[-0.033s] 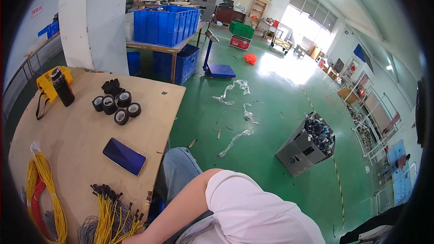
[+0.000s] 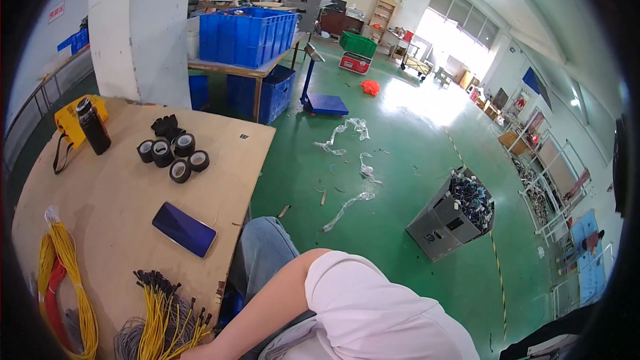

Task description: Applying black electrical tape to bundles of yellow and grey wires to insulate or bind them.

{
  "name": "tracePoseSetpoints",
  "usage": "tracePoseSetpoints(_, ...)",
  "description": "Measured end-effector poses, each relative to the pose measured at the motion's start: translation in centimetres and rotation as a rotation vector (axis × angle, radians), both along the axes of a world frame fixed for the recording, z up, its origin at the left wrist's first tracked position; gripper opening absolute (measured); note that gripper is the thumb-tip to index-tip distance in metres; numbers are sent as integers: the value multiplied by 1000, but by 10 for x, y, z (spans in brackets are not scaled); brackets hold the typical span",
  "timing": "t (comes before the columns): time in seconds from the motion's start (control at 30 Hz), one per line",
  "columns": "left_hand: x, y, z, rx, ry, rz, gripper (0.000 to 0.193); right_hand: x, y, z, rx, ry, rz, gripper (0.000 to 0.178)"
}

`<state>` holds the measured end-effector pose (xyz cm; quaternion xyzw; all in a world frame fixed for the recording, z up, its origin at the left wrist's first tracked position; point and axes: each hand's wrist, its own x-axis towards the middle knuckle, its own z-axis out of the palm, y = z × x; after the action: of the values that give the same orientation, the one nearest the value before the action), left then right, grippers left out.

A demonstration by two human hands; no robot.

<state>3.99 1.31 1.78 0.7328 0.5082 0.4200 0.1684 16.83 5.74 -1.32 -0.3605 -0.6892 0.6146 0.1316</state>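
My right arm [image 2: 270,303] reaches down to the bundle of yellow wires [image 2: 155,333] at the table's near edge. Only the wrist side of my right hand [image 2: 199,352] shows beside those wires; its fingers are cut off by the lower edge. Black connectors [image 2: 159,283] tip the bundle, and grey cables [image 2: 130,341] lie around and behind it. Further left rests another yellow wire bundle [image 2: 81,288], tied near its top, with a red wire bundle [image 2: 55,297] against it. Nowhere does my left hand appear.
A dark-screened phone [image 2: 184,229], several black tape rolls [image 2: 180,171], a black glove [image 2: 165,127], a black flask [image 2: 93,127] and a yellow bag [image 2: 67,124] occupy the wooden table [image 2: 220,150]. On the green floor stand a scrap-filled grey box [image 2: 437,227] and a blue platform scale [image 2: 327,105].
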Motion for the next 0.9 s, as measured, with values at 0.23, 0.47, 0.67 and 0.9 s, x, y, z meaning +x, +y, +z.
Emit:
tracePoseSetpoints(0.23, -70, -21, -12, -1266, -1051, 146, 17, 40, -15, 23, -267, 306, -29, 17)
tracePoseSetpoints(0.47, -68, 11, -13, -1143, -896, 27, 17, 131, -31, 63, -475, 126, -575, 6)
tracePoseSetpoints(0.67, -74, -3, 14, -589, -232, 124, 36, 118, -20, 34, -436, 331, -583, 7)
tracePoseSetpoints(0.9, -51, -13, 55, -477, 798, -8, 20, 113, -9, 42, -252, 848, -796, 34)
